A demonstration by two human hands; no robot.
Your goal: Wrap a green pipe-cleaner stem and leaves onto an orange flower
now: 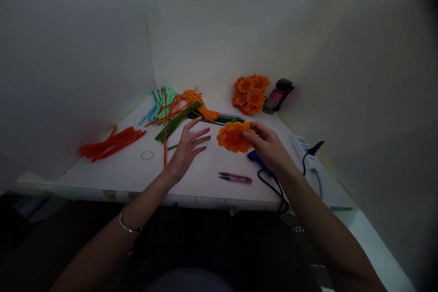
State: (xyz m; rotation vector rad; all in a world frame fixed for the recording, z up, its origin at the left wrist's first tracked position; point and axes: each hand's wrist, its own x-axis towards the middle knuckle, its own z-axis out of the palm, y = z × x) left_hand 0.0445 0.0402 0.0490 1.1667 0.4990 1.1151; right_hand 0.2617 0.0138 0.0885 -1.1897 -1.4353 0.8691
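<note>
An orange pipe-cleaner flower (234, 138) is pinched at its right edge by my right hand (268, 146), above the table. A bit of green shows at the flower's top edge. My left hand (188, 148) is open to the left of the flower, its fingers spread and holding nothing. Below the flower lie pink thread snips (236, 178). A dark blue tool (255, 157) with a black cord, perhaps a glue gun, is partly hidden behind my right hand. Green pipe cleaners (176, 122) lie just beyond my left hand.
Red-orange pipe cleaners (112, 143) lie at the left, near a thin ring (147, 155). Mint pipe cleaners (163, 105) and orange ones (201, 106) are at the back. Finished orange flowers (251, 93) stand beside a dark bottle (278, 96). A power strip (304, 151) is at right.
</note>
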